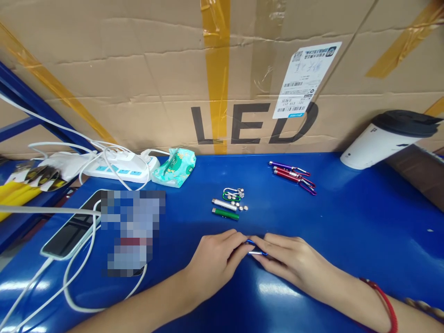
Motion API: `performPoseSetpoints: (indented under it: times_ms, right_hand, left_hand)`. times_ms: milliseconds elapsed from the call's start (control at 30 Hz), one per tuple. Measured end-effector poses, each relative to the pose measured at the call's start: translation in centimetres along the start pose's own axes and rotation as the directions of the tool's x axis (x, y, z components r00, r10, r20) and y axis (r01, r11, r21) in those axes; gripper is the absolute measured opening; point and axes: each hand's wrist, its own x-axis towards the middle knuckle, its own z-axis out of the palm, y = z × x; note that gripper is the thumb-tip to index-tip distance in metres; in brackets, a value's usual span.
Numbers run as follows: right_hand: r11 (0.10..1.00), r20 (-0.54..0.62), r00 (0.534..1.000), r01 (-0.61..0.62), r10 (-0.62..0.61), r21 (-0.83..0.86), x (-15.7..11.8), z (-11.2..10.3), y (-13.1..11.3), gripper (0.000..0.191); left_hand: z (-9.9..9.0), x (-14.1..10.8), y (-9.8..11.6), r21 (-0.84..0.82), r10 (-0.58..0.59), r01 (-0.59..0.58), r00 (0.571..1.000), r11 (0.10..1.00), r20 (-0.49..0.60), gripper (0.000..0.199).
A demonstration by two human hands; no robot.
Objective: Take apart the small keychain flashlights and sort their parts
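Both hands meet over the blue table near the middle of the view. My left hand pinches the left end of a small blue carabiner, its thumb and fingers pressed together. At the carabiner's right side, my right hand has its fingers closed on it. Whatever else lies between the fingertips is hidden. Just beyond the hands lie a green tube and a silver tube. Several button cells sit beside them, and behind are carabiners, one of them green.
Purple and red penlights with clips lie at the back right, near a lidded white cup. A tissue pack, power strip, phone and white cables occupy the left. A large cardboard box stands behind the blue table.
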Motion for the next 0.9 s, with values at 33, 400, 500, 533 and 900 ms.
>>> performPoseSetpoints:
  times_ms: [33,400,500,533,900]
  right_hand:
    - [1.0,0.005,1.0,-0.006,0.006,0.0,0.0,0.0,0.0,0.035]
    - [0.995,-0.111,0.993,-0.028,0.04,0.101,0.1,0.1,-0.2,0.035]
    - [0.996,-0.144,0.989,-0.008,0.021,0.094,0.0,0.2,-0.1,0.033]
    - [0.996,-0.156,0.988,-0.004,0.018,0.093,0.0,0.2,0.0,0.032]
    - [0.987,-0.329,0.933,-0.113,0.144,0.111,0.5,-0.3,1.0,0.029]
  left_hand:
    - [0.0,0.0,0.0,0.0,-0.001,0.001,1.0,1.0,-0.001,0.03]
    - [0.0,0.0,0.2,-0.048,-0.002,0.002,1.0,0.999,-0.007,0.028]
    - [0.0,0.0,0.4,-0.113,-0.037,0.035,0.999,0.993,-0.015,0.025]
    - [0.0,0.0,0.5,-0.143,-0.053,0.05,0.998,0.988,-0.016,0.024]
    - [0.3,-0.2,0.5,-0.246,-0.145,0.136,0.989,0.96,-0.02,0.025]
